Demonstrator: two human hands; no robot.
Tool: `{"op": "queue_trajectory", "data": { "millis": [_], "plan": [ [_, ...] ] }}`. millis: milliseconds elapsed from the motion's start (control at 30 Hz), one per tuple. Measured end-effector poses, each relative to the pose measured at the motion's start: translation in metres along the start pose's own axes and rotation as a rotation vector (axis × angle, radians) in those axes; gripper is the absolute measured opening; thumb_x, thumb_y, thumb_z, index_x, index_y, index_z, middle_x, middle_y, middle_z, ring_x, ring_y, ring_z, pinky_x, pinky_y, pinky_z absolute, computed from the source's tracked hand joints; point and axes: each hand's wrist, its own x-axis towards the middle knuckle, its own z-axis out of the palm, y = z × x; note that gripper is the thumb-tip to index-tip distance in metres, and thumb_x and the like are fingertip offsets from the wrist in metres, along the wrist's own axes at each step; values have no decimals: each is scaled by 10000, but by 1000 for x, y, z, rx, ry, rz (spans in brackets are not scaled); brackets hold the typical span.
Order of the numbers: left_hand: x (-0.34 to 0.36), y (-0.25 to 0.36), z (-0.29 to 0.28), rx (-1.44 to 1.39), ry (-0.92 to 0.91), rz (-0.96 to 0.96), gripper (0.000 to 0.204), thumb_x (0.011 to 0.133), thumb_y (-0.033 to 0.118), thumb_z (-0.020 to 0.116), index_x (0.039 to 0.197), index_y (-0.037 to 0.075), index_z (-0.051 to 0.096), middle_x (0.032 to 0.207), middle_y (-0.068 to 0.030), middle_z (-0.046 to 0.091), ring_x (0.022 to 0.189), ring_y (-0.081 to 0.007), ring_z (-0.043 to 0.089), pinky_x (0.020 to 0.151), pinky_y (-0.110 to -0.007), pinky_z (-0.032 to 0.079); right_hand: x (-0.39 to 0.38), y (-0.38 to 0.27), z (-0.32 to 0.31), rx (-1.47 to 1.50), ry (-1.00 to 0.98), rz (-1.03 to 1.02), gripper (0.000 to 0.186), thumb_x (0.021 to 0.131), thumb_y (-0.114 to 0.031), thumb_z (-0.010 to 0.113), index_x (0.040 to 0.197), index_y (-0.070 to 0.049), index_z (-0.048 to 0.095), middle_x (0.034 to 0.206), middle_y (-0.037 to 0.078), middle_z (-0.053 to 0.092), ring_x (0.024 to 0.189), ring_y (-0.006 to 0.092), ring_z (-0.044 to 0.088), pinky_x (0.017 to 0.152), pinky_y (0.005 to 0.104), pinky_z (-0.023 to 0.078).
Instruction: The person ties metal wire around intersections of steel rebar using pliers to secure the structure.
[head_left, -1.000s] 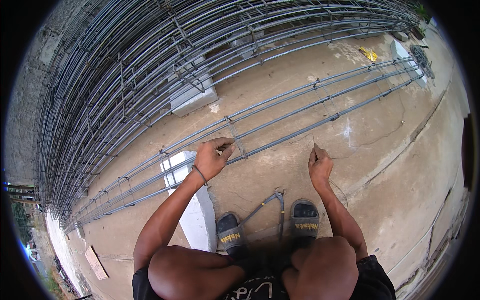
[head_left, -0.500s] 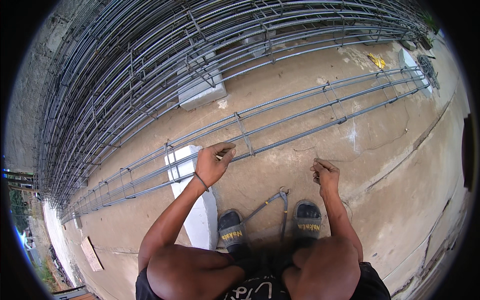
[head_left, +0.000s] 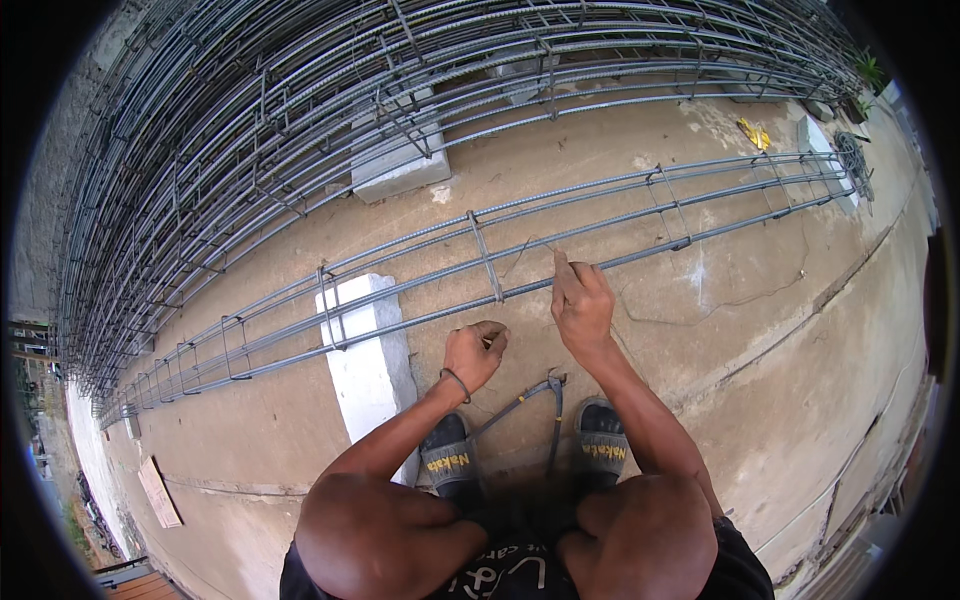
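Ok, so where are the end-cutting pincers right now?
In the head view, the end-cutting pincers lie on the concrete floor, low and slightly right of centre, handles spread, between the left sandal and the right sandal.

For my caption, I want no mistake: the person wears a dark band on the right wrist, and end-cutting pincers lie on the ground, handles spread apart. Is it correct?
No: the dark band is on the wrist of the left hand, not of the right hand, as the head view shows. The end-cutting pincers do lie on the ground, handles spread apart.
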Motion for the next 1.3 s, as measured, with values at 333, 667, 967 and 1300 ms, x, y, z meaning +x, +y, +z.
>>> {"op": "queue_trajectory", "data": {
  "millis": [333, 667, 967, 1300],
  "plan": [
    [4, -17, 14, -107, 55, -155, 307, 830, 236, 675, 986, -27, 703, 790, -194, 699, 690, -265, 704, 640, -331, 540, -26, -4, 6, -164, -266, -285, 516, 689, 7, 613, 1200, 77, 583, 876, 159, 550, 790, 297, 538, 704, 370, 491],
    [16, -14, 19, -425, 11, -346, 384, 876, 216, 681, 1108, -87, 639, 832, -145, 702, 685, -152, 675, 537, -252, 518, 8, -3, -12, -161, -699, -216, 350, 734, -16, 548, 1061, 101, 594, 961, 219, 574, 927, 361, 567, 754, 410, 528],
    [15, -29, 28, -470, -171, -163, 210, 940, 133, 559, 938, -24, 699, 753, -94, 681, 646, -117, 632, 522, -243, 495, -2, -55, -11, 158, -663, 286, 177, 835, -8, 561, 978, 61, 641, 754, 133, 633, 687, 271, 622, 645, 380, 492],
    [44, 7, -54, -1012, -506, -598, 195, 873, 169, 664, 886, -25, 688, 659, -69, 614, 547, -152, 550, 524, -269, 413, 16, -50, -7, 620, -759, 786, 167, 888, -32, 578, 973, 42, 701, 749, -14, 623, 668, 45, 481, 588, 241, 403]
  ]
}}
